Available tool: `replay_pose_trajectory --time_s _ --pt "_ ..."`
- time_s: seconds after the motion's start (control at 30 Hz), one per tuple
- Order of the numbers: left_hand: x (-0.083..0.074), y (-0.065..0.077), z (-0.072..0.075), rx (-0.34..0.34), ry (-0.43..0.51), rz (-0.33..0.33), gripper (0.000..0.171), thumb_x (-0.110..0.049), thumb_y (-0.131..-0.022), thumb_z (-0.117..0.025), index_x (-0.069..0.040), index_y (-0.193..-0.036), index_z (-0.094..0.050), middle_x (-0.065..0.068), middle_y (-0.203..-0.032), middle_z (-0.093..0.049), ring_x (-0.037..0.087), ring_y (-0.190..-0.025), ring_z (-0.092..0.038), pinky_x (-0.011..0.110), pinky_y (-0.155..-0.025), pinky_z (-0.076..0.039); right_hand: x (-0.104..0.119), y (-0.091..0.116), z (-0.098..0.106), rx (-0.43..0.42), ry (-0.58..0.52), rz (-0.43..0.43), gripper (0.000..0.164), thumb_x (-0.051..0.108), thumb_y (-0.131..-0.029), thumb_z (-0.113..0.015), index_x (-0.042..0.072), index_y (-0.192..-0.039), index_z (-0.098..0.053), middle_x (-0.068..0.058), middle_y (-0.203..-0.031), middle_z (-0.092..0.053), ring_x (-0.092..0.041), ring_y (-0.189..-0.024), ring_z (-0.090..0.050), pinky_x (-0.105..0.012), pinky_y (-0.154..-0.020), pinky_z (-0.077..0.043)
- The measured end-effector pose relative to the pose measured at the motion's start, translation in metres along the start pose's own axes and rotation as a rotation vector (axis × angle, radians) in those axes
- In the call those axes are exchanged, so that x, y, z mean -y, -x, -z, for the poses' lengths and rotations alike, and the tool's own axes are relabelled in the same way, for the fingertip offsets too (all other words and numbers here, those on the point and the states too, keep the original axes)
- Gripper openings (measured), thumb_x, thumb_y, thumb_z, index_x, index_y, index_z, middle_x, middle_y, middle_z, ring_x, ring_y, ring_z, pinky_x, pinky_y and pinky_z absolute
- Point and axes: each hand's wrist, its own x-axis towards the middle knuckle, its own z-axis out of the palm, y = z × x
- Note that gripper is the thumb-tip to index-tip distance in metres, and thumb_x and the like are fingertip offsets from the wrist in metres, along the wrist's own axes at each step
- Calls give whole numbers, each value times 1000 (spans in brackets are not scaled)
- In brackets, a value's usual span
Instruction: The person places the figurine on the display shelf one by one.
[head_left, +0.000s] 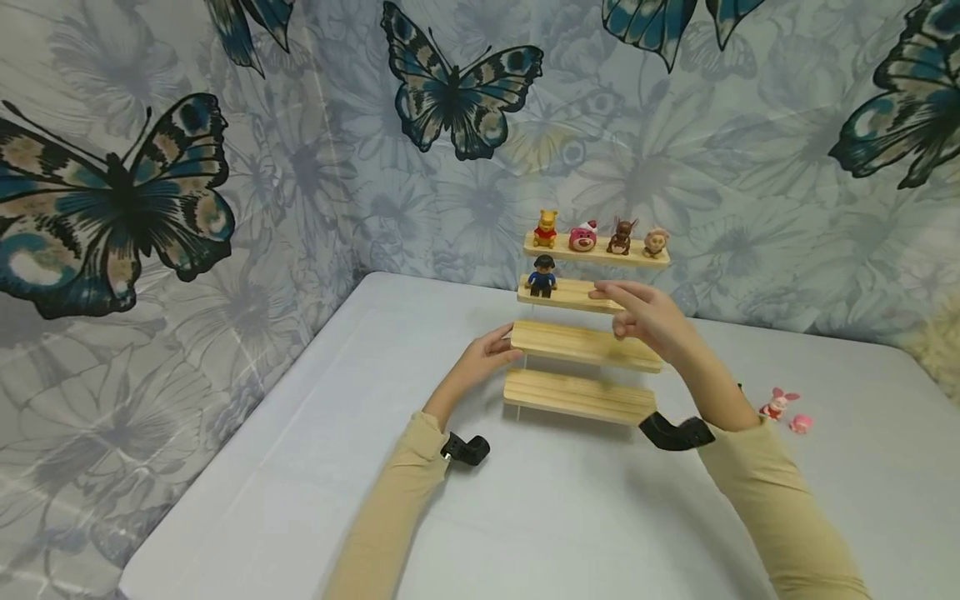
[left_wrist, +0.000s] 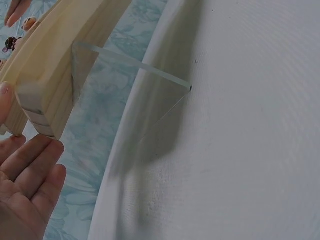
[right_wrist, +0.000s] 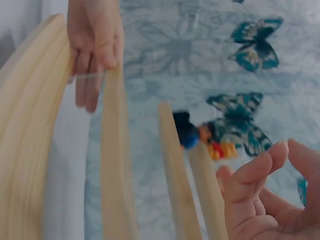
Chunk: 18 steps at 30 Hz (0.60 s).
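A tiered wooden display shelf [head_left: 585, 396] with clear supports stands on the table. My left hand [head_left: 486, 360] holds the left end of its second-lowest board, thumb on top and fingers beneath. Over the right part of the second board from the top is my right hand [head_left: 648, 321], thumb and forefinger apart; I see nothing between them. A black-haired toy figure in blue [head_left: 542, 277] stands at that board's left end. On the top board are a yellow bear figure [head_left: 546, 229], a pink bear figure [head_left: 582, 237], a brown long-eared figure [head_left: 620, 237] and a pale round-headed figure [head_left: 656, 242].
Right of the shelf, a pink long-eared figure [head_left: 777, 405] and a small pink figure [head_left: 800, 424] lie on the white table [head_left: 562, 517]. Something small and dark there is mostly hidden by the right forearm. A butterfly-patterned backdrop [head_left: 465, 200] rises behind the table.
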Motion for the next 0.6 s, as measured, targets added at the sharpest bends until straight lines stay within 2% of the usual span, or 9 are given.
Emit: replay_pose_trajectory --time_s 0.13,0.27,0.5,0.6 --pt "-2 -1 -1 -4 -29 33 63 -21 -91 -55 -5 -142 -22 18 -127 -47 24 -112 -48 32 -91 -38 -7 27 28 27 -66 63 32 20 -95 -46 5 -122 -55 -2 -109 -57 -12 -51 -44 -27 -51 -38" --pt "-4 0 -4 -22 -61 45 64 -25 -90 -57 -7 -142 -24 15 -124 -50 20 -109 -51 30 -90 -39 -15 42 48 -8 -75 69 30 20 -95 -46 8 -121 -56 0 -109 -58 -12 -51 -44 -25 -51 -40" --pt "-35 11 -5 29 -63 49 62 -17 -92 -54 -1 -141 -21 22 -124 -47 28 -112 -48 36 -93 -36 -25 61 73 -34 -74 59 25 19 -95 -45 12 -114 -61 2 -107 -60 -13 -51 -46 -26 -50 -41" --pt "-36 14 -5 18 -65 58 61 -17 -92 -54 -1 -141 -21 23 -124 -47 29 -112 -48 36 -93 -36 -29 67 82 -47 -49 40 24 20 -96 -45 15 -113 -61 2 -109 -59 -14 -52 -45 -26 -50 -41"
